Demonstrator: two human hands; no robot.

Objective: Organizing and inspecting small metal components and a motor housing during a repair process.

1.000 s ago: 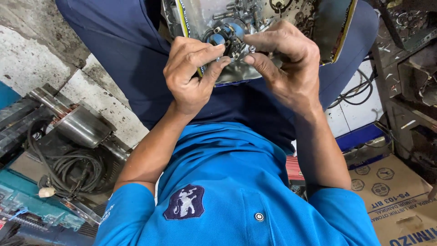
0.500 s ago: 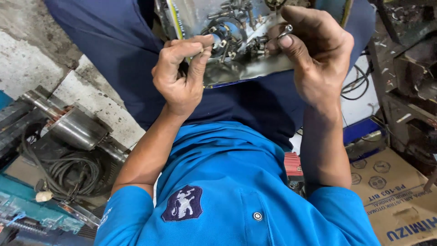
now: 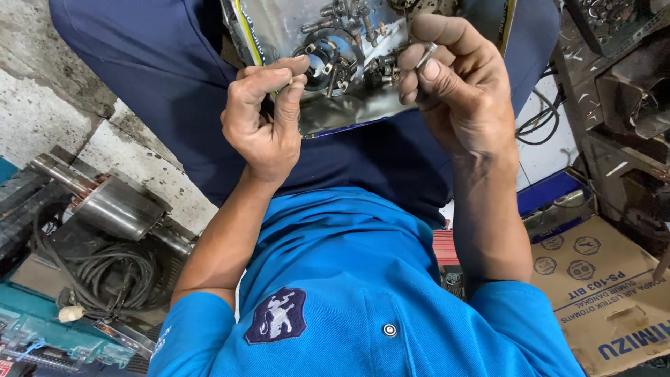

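Silver foil bag (image 3: pixel 349 105) of bolts lies on lap.

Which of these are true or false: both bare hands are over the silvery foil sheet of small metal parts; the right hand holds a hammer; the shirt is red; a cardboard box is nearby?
1. Both hands, left hand and right hand, are over the silvery foil sheet of small metal parts. True.
2. The right hand holds a hammer. False: it pinches a small metal bolt.
3. The shirt is red. False: the polo shirt is blue.
4. A brown cardboard box lies nearby. True.

Head camera, close, straight down
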